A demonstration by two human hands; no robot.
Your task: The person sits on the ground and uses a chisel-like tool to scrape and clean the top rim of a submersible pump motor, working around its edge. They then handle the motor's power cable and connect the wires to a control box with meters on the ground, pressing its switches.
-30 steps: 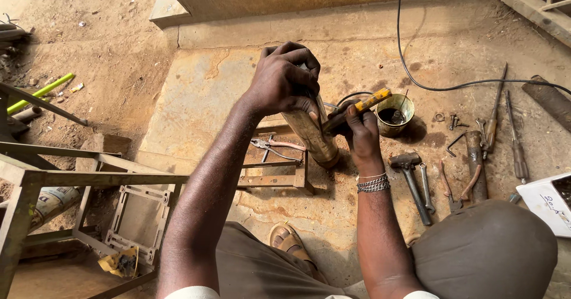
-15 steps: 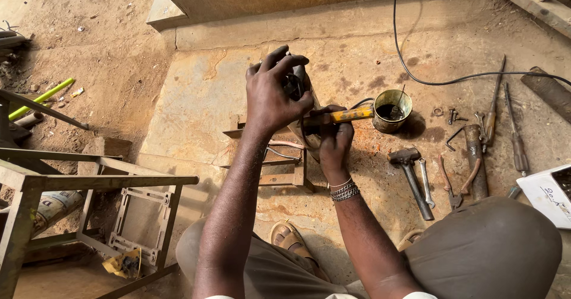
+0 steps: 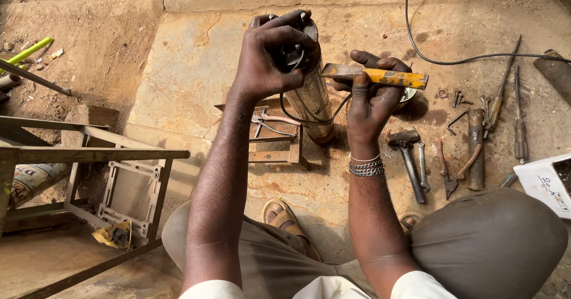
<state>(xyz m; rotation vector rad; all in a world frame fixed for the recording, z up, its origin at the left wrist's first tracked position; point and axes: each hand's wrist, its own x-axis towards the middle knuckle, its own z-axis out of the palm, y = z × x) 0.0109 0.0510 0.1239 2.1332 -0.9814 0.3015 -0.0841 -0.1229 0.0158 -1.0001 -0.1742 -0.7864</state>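
Note:
A long metal cylinder (image 3: 314,100) stands upright on the concrete floor, its lower end near a small rusty metal frame (image 3: 275,147). My left hand (image 3: 275,55) grips the top of the cylinder, fingers wrapped over its cap and black wires. My right hand (image 3: 370,94) holds a tool with a yellow handle (image 3: 380,76), its metal end pointing left at the cylinder's upper side. A bracelet sits on my right wrist.
A hammer (image 3: 407,153), spanner, pliers (image 3: 449,171), a rusty pipe (image 3: 476,147) and screwdrivers (image 3: 518,117) lie on the floor at right. A black cable (image 3: 452,58) runs across the top. A metal frame stand (image 3: 89,156) is at left, a white box (image 3: 550,183) at right.
Both hands and the cylinder have come closer and higher in view. The cylinder now stands more upright, and the yellow-handled tool has swung to lie level against its top.

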